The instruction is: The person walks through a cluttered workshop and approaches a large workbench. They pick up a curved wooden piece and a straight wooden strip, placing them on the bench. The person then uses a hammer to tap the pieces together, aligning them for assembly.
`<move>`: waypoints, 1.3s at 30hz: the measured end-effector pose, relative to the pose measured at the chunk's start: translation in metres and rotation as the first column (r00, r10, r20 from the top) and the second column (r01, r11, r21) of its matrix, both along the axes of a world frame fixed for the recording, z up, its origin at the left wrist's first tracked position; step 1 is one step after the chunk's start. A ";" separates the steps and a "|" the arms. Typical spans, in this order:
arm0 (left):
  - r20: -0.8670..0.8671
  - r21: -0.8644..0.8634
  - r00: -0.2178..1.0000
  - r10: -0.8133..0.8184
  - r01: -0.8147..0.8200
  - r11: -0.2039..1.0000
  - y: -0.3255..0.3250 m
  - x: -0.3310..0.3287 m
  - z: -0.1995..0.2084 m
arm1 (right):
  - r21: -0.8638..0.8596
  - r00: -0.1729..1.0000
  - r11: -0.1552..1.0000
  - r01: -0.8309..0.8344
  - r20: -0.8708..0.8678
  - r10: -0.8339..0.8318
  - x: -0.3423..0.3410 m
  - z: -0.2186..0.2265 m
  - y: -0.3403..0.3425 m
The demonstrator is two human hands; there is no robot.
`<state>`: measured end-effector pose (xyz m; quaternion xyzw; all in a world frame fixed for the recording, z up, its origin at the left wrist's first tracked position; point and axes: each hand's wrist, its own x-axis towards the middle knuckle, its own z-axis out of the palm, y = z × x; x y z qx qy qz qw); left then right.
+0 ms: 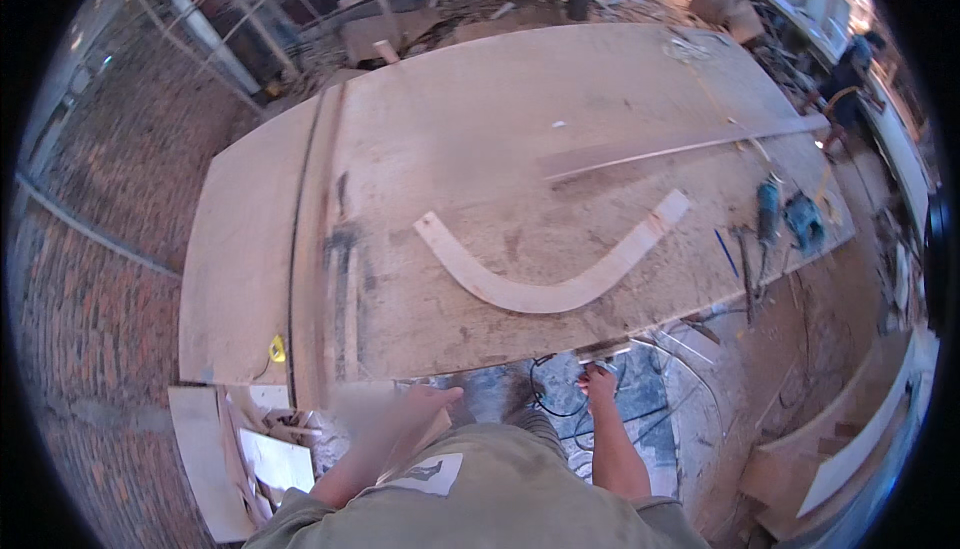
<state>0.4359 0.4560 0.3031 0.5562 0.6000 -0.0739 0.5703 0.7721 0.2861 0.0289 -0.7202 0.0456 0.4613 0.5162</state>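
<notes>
A curved, U-shaped strip of pale wood lies on the large wooden worktable, its two ends pointing away from me. By the near edge of the table, my left hand is closed around a pale piece of wood held close to my body; much of that piece is blurred or hidden. My right hand is low at the table's near edge, its fingers closed just below a flat light-coloured object. What it grips is too small to make out. Beside it hangs a black cable loop.
A long thin board lies across the table's right side, near two teal power tools and a blue pencil-like stick. A yellow tape measure sits at the left. Offcuts lie below; another person stands far right.
</notes>
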 end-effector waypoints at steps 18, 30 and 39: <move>0.180 -0.104 0.972 -0.153 0.174 0.979 0.038 -0.069 0.021 | -0.481 0.655 0.840 -0.249 0.556 0.512 -0.058 0.045 -0.090; 0.247 -0.175 0.969 0.019 0.025 0.984 0.065 -0.127 -0.010 | -0.727 0.097 0.109 -0.678 0.058 0.994 -0.190 -0.044 -0.213; 0.398 -0.056 0.914 -0.079 0.110 0.992 0.061 -0.082 -0.025 | -0.786 -0.003 0.069 -0.614 0.090 0.996 -0.139 -0.044 -0.216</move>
